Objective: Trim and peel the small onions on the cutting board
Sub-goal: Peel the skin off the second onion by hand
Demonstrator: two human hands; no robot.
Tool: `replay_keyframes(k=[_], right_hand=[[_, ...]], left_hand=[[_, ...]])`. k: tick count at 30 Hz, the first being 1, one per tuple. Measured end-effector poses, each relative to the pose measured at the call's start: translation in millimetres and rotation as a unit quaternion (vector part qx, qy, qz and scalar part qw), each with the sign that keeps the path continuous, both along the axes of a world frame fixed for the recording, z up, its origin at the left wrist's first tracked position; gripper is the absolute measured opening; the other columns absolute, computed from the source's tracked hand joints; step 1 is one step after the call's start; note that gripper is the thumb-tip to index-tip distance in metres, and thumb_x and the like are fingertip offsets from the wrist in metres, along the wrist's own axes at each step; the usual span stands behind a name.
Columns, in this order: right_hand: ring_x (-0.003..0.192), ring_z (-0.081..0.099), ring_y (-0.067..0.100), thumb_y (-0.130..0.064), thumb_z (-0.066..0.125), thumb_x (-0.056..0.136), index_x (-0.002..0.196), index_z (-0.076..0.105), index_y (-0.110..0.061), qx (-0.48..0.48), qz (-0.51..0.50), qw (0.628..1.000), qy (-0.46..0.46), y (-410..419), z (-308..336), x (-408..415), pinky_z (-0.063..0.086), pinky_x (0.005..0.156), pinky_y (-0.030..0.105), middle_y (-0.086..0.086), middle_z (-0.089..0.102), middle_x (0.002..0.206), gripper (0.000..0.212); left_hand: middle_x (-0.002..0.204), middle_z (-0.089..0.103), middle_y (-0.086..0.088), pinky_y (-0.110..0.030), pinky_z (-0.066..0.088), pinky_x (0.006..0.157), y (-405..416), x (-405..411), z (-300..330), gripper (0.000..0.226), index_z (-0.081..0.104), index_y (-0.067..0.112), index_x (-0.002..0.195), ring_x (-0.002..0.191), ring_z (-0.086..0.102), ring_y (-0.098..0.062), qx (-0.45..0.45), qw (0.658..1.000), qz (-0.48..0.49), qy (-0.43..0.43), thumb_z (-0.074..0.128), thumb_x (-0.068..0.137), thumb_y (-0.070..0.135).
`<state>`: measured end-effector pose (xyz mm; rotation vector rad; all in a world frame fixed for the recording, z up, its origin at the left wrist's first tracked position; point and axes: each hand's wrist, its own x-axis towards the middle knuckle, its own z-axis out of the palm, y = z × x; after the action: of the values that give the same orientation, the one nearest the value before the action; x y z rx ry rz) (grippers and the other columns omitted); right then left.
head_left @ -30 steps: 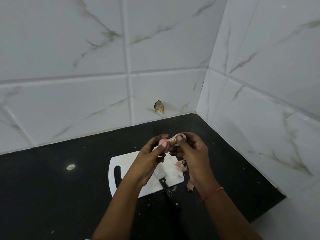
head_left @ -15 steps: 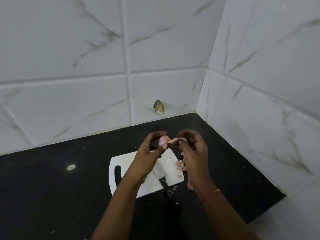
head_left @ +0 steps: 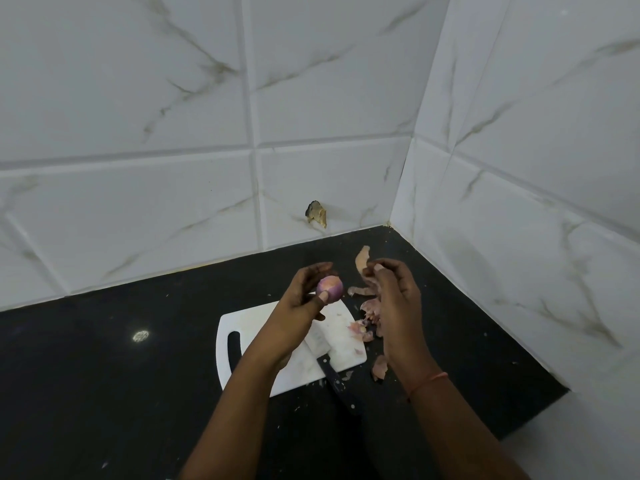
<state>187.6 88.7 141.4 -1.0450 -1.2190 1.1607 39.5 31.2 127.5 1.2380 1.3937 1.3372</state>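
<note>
Hands apart: left hand [head_left: 304, 299] grips a small round purple onion [head_left: 329, 289], right hand [head_left: 394, 292] pinches a papery pinkish peel strip [head_left: 362, 259].

Head view, down over worktop [head_left: 104, 393]

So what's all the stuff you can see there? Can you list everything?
onion: one, pinkish purple, held up in the left hand above the board
strip of peel: one, pale tan, pinched in the right hand
loose peels: a small pile, pink and tan, by the board's right edge and on the counter
cutting board: one, white, on the counter
knife: one, black handle, lying across the board's near edge
counter: one, black
wall tiles: white with marbled streaks
left hand: grips the onion
right hand: pinches the peel strip
</note>
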Motion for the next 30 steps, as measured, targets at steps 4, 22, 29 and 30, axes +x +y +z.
replay_keyframes(k=[4, 22, 29, 30], right_hand=[[0.101, 0.063, 0.018, -0.027, 0.048, 0.1, 0.107, 0.066, -0.026, -0.082, 0.055, 0.989, -0.112, 6, -14, 1, 0.055, 0.083, 0.039, -0.002, 0.066, 0.11, 0.019], [0.087, 0.065, 0.003, -0.013, 0.069, 0.088, 0.092, 0.071, -0.02, 0.114, 0.059, 0.974, -0.186, 1, -16, -2, 0.052, 0.075, 0.016, -0.009, 0.071, 0.088, 0.008], [0.093, 0.056, 0.003, -0.011, 0.057, 0.096, 0.099, 0.059, -0.018, 0.162, 0.093, 0.94, -0.285, 5, -16, -4, 0.044, 0.079, 0.014, -0.006, 0.058, 0.099, 0.008], [0.093, 0.055, 0.004, -0.01, 0.055, 0.096, 0.098, 0.058, -0.017, 0.174, 0.1, 0.935, -0.293, 4, -16, -6, 0.044, 0.079, 0.016, -0.005, 0.057, 0.098, 0.008]], left_hand=[[0.137, 0.055, 0.01, -0.021, 0.053, 0.08, 0, -1, 0, 0.045, 0.046, 0.032, 0.137, 0.117, 0.058, -0.01, 0.002, 1.0, 0.0, -0.011, 0.053, 0.099, 0.009], [0.123, 0.064, 0.014, -0.019, 0.053, 0.086, 2, 3, -1, 0.055, 0.057, 0.027, 0.124, 0.111, 0.061, -0.002, 0.09, 0.994, 0.053, 0.034, 0.073, 0.081, -0.004], [0.122, 0.064, 0.011, -0.027, 0.056, 0.088, 3, 2, -3, 0.054, 0.057, 0.027, 0.123, 0.112, 0.062, -0.011, 0.099, 0.992, 0.046, 0.059, 0.074, 0.081, -0.001], [0.123, 0.065, 0.01, -0.029, 0.056, 0.089, 3, 2, -3, 0.053, 0.058, 0.025, 0.124, 0.112, 0.062, -0.012, 0.099, 0.992, 0.047, 0.057, 0.074, 0.081, -0.001]])
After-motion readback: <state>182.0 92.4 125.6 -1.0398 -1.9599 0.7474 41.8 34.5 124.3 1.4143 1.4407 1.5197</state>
